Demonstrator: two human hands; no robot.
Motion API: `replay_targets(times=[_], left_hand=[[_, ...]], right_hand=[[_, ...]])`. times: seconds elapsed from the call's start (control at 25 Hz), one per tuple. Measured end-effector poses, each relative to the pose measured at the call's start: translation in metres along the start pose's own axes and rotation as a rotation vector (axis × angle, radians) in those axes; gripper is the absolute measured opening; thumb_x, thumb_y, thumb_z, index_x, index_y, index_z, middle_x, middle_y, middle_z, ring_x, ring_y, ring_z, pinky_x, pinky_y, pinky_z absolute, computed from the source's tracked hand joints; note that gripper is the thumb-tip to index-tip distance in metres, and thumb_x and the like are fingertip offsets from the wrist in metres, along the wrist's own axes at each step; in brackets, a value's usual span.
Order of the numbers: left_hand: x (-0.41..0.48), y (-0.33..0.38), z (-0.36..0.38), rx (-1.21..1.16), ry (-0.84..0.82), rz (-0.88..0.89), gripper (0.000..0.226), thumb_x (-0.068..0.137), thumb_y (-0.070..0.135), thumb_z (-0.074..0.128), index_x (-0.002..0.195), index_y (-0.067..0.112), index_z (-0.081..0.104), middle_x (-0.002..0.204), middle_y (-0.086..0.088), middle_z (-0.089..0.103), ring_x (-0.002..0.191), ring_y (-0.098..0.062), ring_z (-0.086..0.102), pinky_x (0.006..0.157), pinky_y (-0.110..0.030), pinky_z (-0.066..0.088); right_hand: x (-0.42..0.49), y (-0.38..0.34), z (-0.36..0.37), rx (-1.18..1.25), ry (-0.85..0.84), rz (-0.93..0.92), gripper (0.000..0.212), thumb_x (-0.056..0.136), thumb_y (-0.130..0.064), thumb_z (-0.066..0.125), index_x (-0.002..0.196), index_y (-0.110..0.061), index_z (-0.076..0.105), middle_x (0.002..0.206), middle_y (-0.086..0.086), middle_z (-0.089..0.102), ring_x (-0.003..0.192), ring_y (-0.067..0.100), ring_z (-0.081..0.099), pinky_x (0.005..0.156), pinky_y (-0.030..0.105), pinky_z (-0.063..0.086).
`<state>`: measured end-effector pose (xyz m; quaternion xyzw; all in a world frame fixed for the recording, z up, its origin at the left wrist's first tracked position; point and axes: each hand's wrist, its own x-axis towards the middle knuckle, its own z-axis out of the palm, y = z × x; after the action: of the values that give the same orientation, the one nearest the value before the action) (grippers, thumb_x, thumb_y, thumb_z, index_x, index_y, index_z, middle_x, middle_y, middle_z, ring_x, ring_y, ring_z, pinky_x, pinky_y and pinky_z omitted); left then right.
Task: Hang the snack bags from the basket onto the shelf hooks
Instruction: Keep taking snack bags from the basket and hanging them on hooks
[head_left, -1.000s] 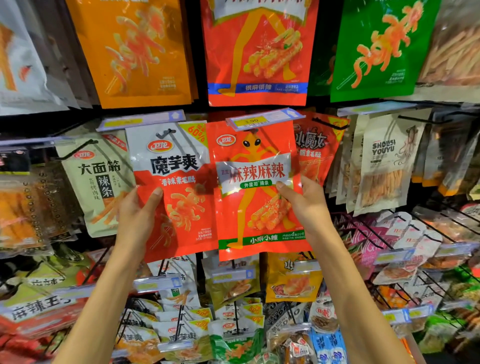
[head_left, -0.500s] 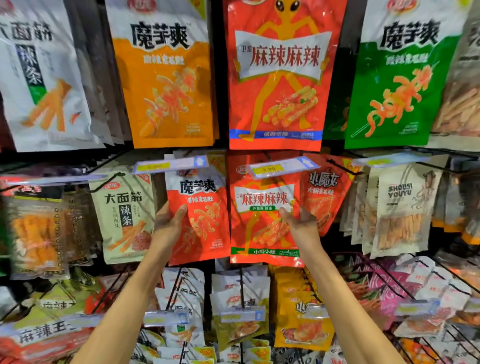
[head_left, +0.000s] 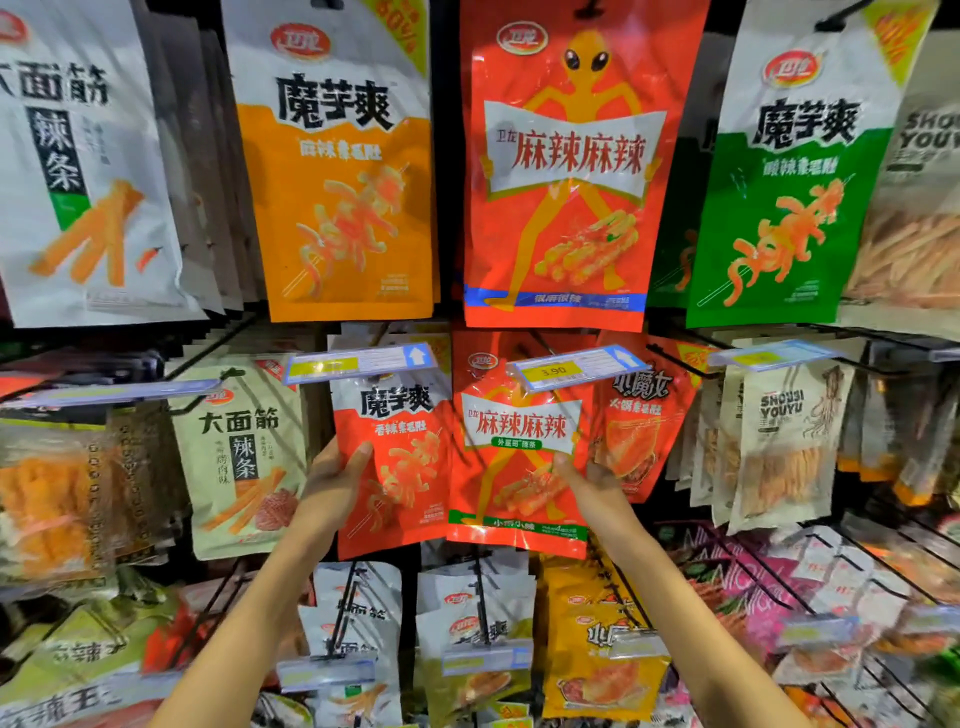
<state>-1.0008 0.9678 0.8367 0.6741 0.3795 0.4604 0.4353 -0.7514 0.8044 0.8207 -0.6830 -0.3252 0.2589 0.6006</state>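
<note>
Left grip (head_left: 332, 483), right grip (head_left: 592, 483) each hold red bags (head_left: 519, 514).

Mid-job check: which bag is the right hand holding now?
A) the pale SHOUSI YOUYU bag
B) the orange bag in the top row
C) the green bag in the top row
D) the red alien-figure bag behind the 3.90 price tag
D: the right hand holds the right edge of the red alien-figure bag behind the 3.90 price tag, while the left hand holds the red-and-white bag beside it.
</note>
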Motion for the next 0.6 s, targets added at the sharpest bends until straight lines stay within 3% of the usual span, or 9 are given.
replay_targets(times=[0.08, 0.12, 0.2, 0.28, 0.36, 0.44, 0.52, 0.6], left_hand=[[0.002, 0.002, -0.006, 0.049, -0.030, -0.013, 0.038, 0.089, 0.051, 0.059, 0.120, 0.029, 0.061, 0.114, 0.004, 0.069, 0.110, -0.017, 0.064, 0.095, -0.035, 0.047], [0.003, 0.002, -0.010, 0.073, -0.056, -0.014, 0.039, 0.091, 0.048, 0.058, 0.122, 0.025, 0.061, 0.115, 0.004, 0.068, 0.109, -0.015, 0.063, 0.093, -0.032, 0.047], [0.003, 0.005, -0.017, 0.179, -0.154, -0.003, 0.028, 0.100, 0.024, 0.053, 0.126, 0.017, 0.057, 0.111, 0.004, 0.066, 0.099, 0.000, 0.061, 0.081, -0.019, 0.043], [0.001, 0.003, -0.027, 0.437, -0.321, 0.045, 0.030, 0.101, 0.028, 0.048, 0.129, 0.017, 0.055, 0.113, 0.006, 0.065, 0.099, -0.001, 0.061, 0.081, -0.020, 0.043], [-0.007, -0.005, -0.035, 0.767, -0.456, 0.109, 0.044, 0.094, 0.048, 0.043, 0.129, 0.022, 0.052, 0.127, 0.000, 0.063, 0.109, -0.019, 0.062, 0.088, -0.032, 0.049], [-0.026, -0.003, -0.039, 1.029, -0.471, 0.168, 0.038, 0.092, 0.044, 0.044, 0.124, 0.024, 0.050, 0.118, -0.007, 0.065, 0.105, -0.029, 0.064, 0.082, -0.037, 0.052], [-0.047, 0.011, -0.027, 1.178, -0.433, 0.334, 0.032, 0.097, 0.038, 0.045, 0.125, 0.023, 0.050, 0.111, -0.008, 0.065, 0.105, -0.031, 0.063, 0.080, -0.037, 0.053], [-0.061, 0.027, -0.007, 1.191, -0.423, 0.449, 0.037, 0.098, 0.040, 0.045, 0.131, 0.024, 0.047, 0.121, -0.007, 0.061, 0.114, -0.031, 0.057, 0.086, -0.038, 0.048]], right_hand=[[0.006, 0.011, -0.002, -0.026, -0.003, -0.026, 0.108, 0.064, -0.089, 0.055, 0.150, -0.026, 0.035, 0.153, -0.006, 0.040, 0.142, 0.017, 0.035, 0.117, 0.045, 0.029], [0.006, 0.012, -0.003, -0.041, 0.006, -0.033, 0.100, 0.069, -0.084, 0.056, 0.149, -0.028, 0.037, 0.151, -0.008, 0.042, 0.140, 0.016, 0.037, 0.117, 0.044, 0.030], [-0.010, -0.005, 0.001, -0.163, -0.003, -0.075, 0.072, 0.088, -0.065, 0.054, 0.147, -0.026, 0.041, 0.145, -0.010, 0.048, 0.135, 0.013, 0.043, 0.113, 0.036, 0.033], [-0.022, -0.013, 0.002, -0.402, -0.021, -0.125, 0.045, 0.100, -0.044, 0.049, 0.136, -0.018, 0.054, 0.129, -0.008, 0.058, 0.121, 0.014, 0.054, 0.095, 0.027, 0.040], [-0.034, -0.011, -0.002, -0.648, -0.031, -0.085, 0.026, 0.101, -0.034, 0.051, 0.115, -0.015, 0.063, 0.105, -0.001, 0.067, 0.096, 0.025, 0.065, 0.073, 0.031, 0.043], [-0.053, -0.010, -0.006, -0.904, -0.001, -0.016, 0.026, 0.099, -0.035, 0.053, 0.111, -0.013, 0.060, 0.096, 0.006, 0.066, 0.086, 0.031, 0.064, 0.069, 0.037, 0.050], [-0.079, -0.008, -0.010, -1.122, 0.081, 0.019, 0.034, 0.097, -0.035, 0.052, 0.120, -0.011, 0.053, 0.109, 0.010, 0.063, 0.099, 0.032, 0.062, 0.078, 0.042, 0.053], [-0.105, -0.004, -0.016, -1.273, 0.176, 0.006, 0.040, 0.093, -0.034, 0.053, 0.126, -0.010, 0.051, 0.118, 0.012, 0.057, 0.113, 0.034, 0.055, 0.086, 0.043, 0.052]])
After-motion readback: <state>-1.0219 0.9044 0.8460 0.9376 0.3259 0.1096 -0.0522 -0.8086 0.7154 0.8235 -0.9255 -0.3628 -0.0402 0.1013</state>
